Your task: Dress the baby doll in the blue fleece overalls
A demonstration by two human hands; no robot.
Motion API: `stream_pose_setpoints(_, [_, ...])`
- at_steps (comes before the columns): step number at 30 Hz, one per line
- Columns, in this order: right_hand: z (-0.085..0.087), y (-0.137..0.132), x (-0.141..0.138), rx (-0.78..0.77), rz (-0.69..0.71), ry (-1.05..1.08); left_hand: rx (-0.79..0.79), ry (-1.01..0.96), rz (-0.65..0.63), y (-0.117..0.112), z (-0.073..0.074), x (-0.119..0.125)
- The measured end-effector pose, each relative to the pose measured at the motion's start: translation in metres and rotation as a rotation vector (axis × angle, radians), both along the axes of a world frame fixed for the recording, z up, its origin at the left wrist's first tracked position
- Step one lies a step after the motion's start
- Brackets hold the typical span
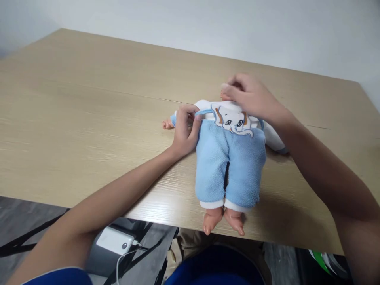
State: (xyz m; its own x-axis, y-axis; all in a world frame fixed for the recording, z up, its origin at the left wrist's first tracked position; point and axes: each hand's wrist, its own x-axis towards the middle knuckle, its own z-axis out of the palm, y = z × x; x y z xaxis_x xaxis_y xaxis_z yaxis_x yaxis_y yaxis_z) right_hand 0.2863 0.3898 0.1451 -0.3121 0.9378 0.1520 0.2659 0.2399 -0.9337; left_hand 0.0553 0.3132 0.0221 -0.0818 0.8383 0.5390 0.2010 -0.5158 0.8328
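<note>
A baby doll [230,158] lies on its back on the wooden table [89,118], feet toward me, dressed in a light blue fleece romper with a white top and an elephant patch [234,120]. My left hand [185,130] pinches the blue shoulder strap [204,112] at the doll's left side, close to the doll's small hand [167,124]. My right hand [252,97] rests over the doll's head end, fingers closed on the white collar fabric. The doll's head is hidden behind my right hand. Its bare feet [224,221] hang over the table's near edge.
The table's near edge runs just below the doll's feet. Under the table at lower left sits a white device [114,240] with a cable on a grey floor. A wall stands close behind the table's far edge.
</note>
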Motion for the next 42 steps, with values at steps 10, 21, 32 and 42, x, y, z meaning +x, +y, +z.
stream_pose_setpoints(10, [-0.039,0.048,-0.099,-0.128,0.329,-0.126,-0.011,-0.009,0.006,-0.006,0.008,0.005])
stream_pose_setpoints(21, [-0.007,0.021,-0.055,0.438,0.211,-0.442,0.169,0.142,-0.053,-0.012,0.007,0.002])
stream_pose_setpoints(32, [-0.017,0.015,-0.034,0.213,0.240,-0.216,0.544,0.175,-0.019,-0.011,-0.016,-0.001])
stream_pose_setpoints(42, [-0.001,-0.023,-0.020,0.254,0.239,-0.400,-0.050,-0.252,0.075,-0.009,-0.009,0.014])
